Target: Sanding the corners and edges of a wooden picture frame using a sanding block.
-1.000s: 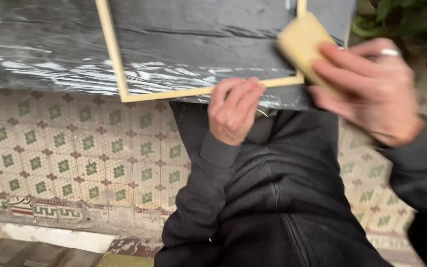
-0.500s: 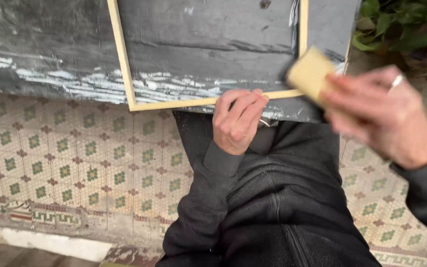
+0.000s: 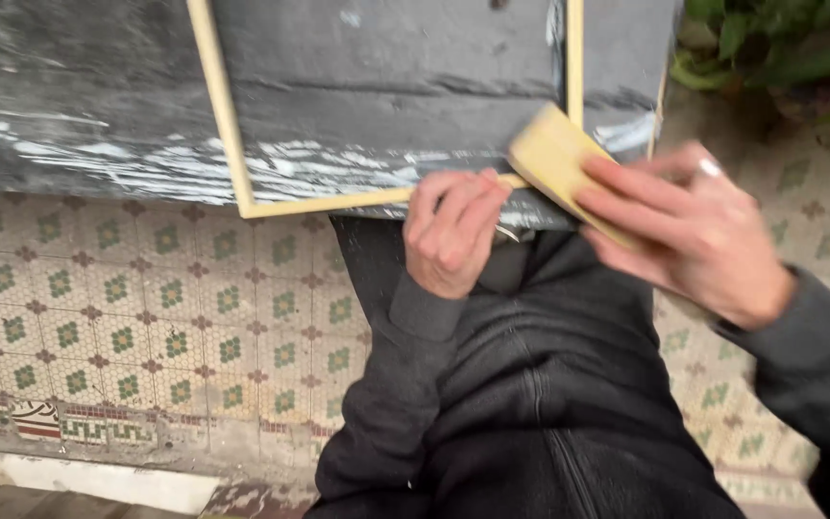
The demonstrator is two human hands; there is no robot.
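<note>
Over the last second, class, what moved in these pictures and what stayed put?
The right hand carried the yellow sanding block down and leftward along the wooden frame, from its right rail toward the bottom corner. The left hand kept gripping the frame's lower edge on the dark sheet.

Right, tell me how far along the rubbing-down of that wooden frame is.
Done: cannot be judged; the wooden frame looks pale and bare along its near rail, lying on the dark plastic sheet.
In hand: the left hand grips the near rail, while the right hand presses a yellow block at the frame's right corner, blurred with motion.
Left: the left side rail shows no hand or block on it; the far rail is out of view.
</note>
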